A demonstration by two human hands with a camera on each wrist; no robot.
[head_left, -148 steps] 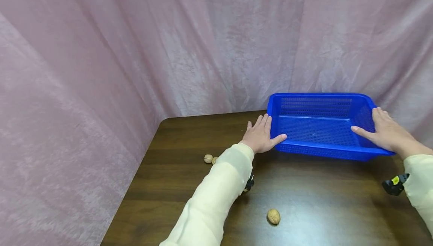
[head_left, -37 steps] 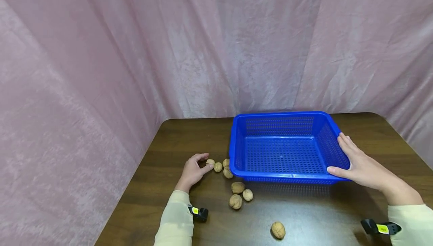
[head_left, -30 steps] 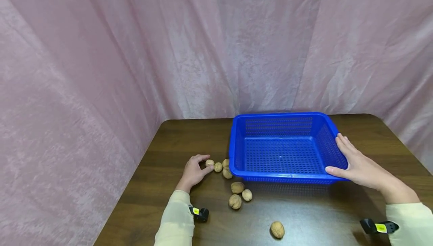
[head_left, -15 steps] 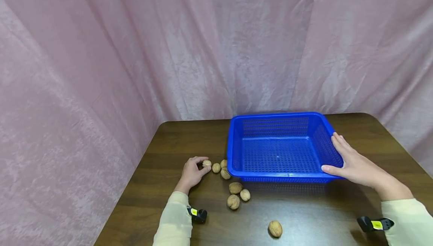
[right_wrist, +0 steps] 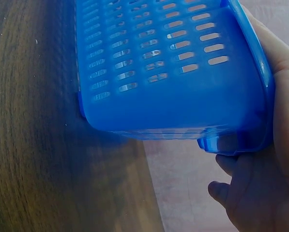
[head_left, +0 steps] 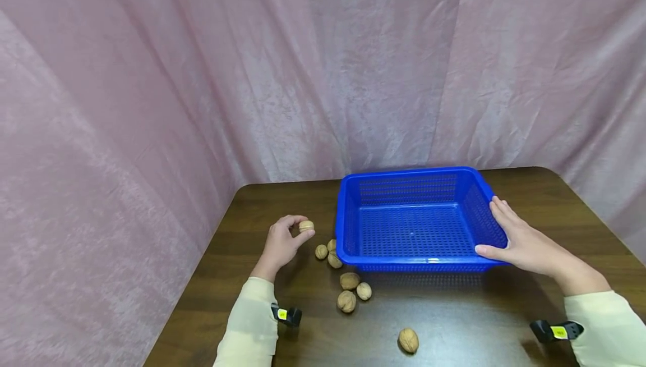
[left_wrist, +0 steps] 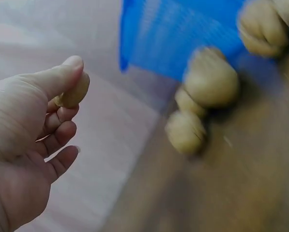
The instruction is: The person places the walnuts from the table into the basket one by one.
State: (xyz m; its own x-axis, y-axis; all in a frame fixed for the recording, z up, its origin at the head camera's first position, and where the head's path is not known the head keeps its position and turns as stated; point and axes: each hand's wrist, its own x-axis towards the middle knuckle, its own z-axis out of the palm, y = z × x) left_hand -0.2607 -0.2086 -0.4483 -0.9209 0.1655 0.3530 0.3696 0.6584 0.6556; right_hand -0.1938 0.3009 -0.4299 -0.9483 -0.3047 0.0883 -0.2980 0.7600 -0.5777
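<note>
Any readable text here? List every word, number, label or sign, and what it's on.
No text is readable in any view.
Left yellow label, on the left black camera: too small to read.
Right yellow label, on the right black camera: too small to read.
Blue basket and walnuts: no lettering shows.

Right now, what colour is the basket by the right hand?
Solid blue basket; the head view shows it best.
</note>
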